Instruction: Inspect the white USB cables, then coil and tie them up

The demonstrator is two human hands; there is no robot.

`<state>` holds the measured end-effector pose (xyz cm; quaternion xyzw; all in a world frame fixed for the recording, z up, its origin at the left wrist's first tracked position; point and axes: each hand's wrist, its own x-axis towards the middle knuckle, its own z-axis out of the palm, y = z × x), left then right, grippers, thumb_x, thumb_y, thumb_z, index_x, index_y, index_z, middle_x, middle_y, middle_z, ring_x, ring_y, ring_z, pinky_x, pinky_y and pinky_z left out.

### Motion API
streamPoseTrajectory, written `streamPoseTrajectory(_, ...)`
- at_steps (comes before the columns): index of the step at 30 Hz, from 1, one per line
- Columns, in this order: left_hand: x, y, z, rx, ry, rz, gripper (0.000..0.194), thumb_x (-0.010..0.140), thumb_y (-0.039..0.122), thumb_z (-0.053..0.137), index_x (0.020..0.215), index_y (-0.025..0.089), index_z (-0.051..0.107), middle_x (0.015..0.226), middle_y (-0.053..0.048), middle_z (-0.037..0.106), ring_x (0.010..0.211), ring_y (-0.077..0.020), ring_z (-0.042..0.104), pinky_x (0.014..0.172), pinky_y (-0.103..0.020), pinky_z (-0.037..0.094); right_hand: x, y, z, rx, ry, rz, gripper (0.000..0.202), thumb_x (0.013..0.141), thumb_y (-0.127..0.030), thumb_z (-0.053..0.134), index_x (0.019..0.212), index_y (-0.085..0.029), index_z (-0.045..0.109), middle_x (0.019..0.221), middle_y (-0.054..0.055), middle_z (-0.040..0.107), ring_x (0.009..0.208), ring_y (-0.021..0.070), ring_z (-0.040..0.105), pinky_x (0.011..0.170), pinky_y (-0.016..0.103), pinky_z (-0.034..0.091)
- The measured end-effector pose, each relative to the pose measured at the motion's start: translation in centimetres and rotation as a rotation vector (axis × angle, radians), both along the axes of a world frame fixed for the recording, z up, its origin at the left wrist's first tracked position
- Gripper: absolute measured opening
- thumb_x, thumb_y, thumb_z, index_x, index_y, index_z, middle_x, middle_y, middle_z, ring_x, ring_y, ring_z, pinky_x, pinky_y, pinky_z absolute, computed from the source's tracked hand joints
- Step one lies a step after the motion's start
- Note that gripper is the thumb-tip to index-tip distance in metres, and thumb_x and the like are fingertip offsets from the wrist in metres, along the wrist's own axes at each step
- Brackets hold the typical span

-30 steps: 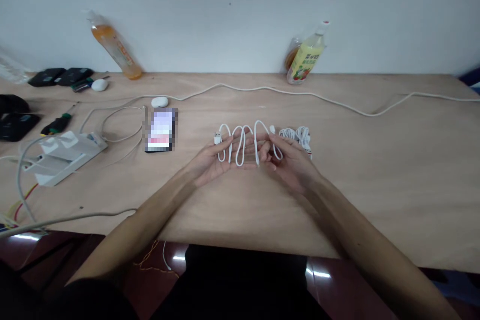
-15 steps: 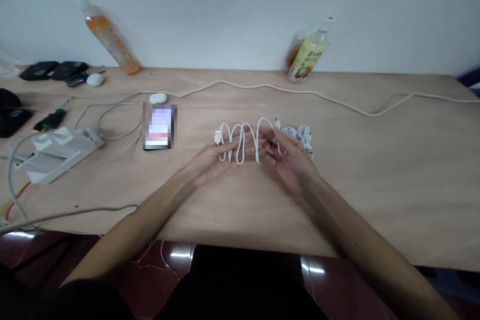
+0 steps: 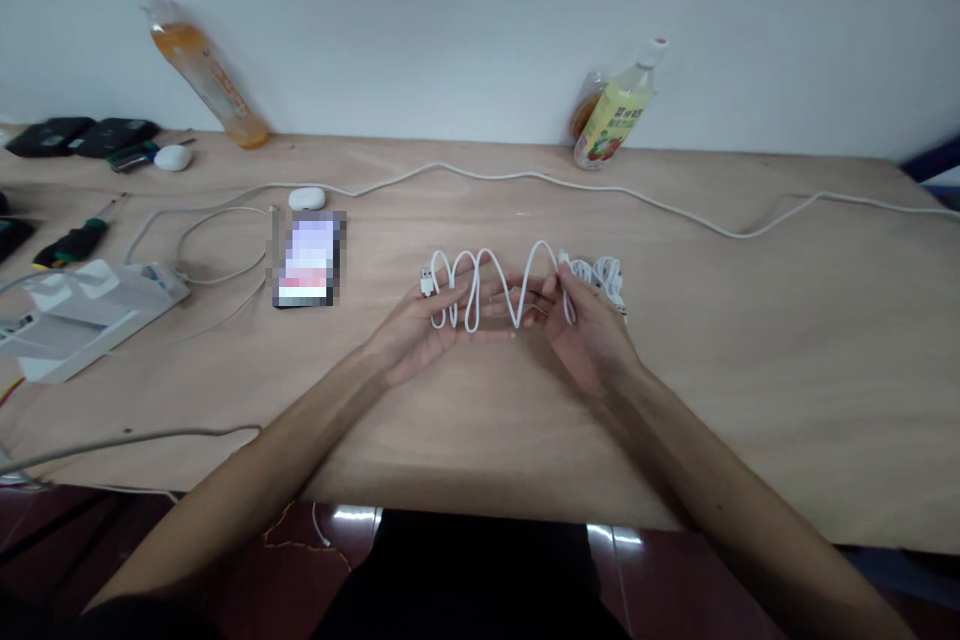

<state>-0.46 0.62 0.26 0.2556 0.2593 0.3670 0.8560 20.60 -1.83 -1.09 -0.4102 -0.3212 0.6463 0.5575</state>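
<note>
Left hand (image 3: 417, 327) palm-up on the desk (image 3: 750, 360), fingers loosely cradling the plug end of a white cable (image 3: 480, 282). Cable gathered into several upright loops strung between both hands, not yet tightened into a bundle. Right hand (image 3: 589, 335) pinching the other end. Just right, a second cable (image 3: 604, 275), already bunched, lying on the desk.

The phone (image 3: 308, 260) screen is blurred out in blocks, so nothing on it reads. The bottle (image 3: 616, 110) label is too small to read. The right hand (image 3: 592, 335) covers part of the white cable (image 3: 480, 280), so its grip there stays unclear. The picture's left edge cuts off the white box (image 3: 67, 305).
</note>
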Motion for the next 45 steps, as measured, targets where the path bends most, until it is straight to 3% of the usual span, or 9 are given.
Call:
streamPoseTrajectory(6, 0.05, -0.10, 0.47, 0.002, 0.060, 0.045, 0.059, 0.110, 0.008, 0.056, 0.166, 0.025, 0.054, 0.141, -0.018, 0.079, 0.120, -0.0324, 0.082, 0.105, -0.051, 0.067, 0.01, -0.09, 0.57, -0.040, 0.034, 0.043, 0.040, 0.083, -0.065, 0.091, 0.082, -0.027, 0.076, 0.116, 0.006, 0.085, 0.102, 0.0243, 0.074, 0.070, 0.032, 0.054)
streamPoseTrajectory(13, 0.20, -0.34, 0.49, 0.024, 0.077, 0.044, 0.061, 0.108, 0.007, 0.061, 0.166, 0.025, 0.054, 0.131, -0.017, 0.083, 0.109, -0.0291, 0.086, 0.104, -0.050, 0.068, -0.17, -0.06, 0.34, -0.053, 0.104, 0.078, 0.028, 0.083, -0.055, 0.095, 0.090, -0.029, 0.086, 0.111, 0.004, 0.084, 0.093, 0.0193, 0.069, 0.067, 0.028, 0.053)
streamPoseTrajectory(19, 0.31, -0.52, 0.61, 0.065, 0.105, 0.022, 0.059, 0.108, 0.007, 0.062, 0.164, 0.026, 0.056, 0.125, -0.016, 0.085, 0.099, -0.0265, 0.087, 0.097, -0.046, 0.070, -0.23, 0.05, 0.35, -0.052, 0.079, 0.056, 0.034, 0.075, -0.057, 0.099, 0.089, -0.028, 0.090, 0.090, 0.003, 0.080, 0.080, 0.0164, 0.062, 0.062, 0.026, 0.049)
streamPoseTrajectory(26, 0.55, -0.90, 0.47, 0.075, 0.088, 0.031, 0.064, 0.102, 0.005, 0.070, 0.162, 0.027, 0.058, 0.131, -0.015, 0.084, 0.109, -0.0299, 0.085, 0.104, -0.049, 0.067, -0.72, -0.39, 0.61, -0.059, 0.037, -0.006, 0.028, 0.074, -0.050, 0.099, 0.089, -0.028, 0.091, 0.085, 0.004, 0.076, 0.076, 0.0166, 0.059, 0.059, 0.028, 0.045)
streamPoseTrajectory(32, 0.38, -0.71, 0.26, 0.032, 0.067, 0.031, 0.061, 0.107, 0.008, 0.064, 0.164, 0.025, 0.055, 0.130, -0.016, 0.084, 0.108, -0.0301, 0.086, 0.104, -0.049, 0.067, -0.79, -0.53, 0.78, -0.027, -0.007, -0.024, 0.023, 0.079, -0.048, 0.094, 0.091, -0.029, 0.091, 0.084, 0.005, 0.074, 0.076, 0.0177, 0.057, 0.060, 0.030, 0.046)
streamPoseTrajectory(45, -0.06, -0.14, 0.26, 0.036, 0.004, -0.008, 0.057, 0.109, 0.011, 0.060, 0.165, 0.024, 0.055, 0.127, -0.016, 0.085, 0.110, -0.0315, 0.085, 0.110, -0.054, 0.062, -0.86, -0.60, 0.73, -0.010, -0.004, -0.026, 0.027, 0.083, -0.053, 0.091, 0.096, -0.030, 0.092, 0.099, 0.006, 0.083, 0.080, 0.0188, 0.063, 0.065, 0.032, 0.048)
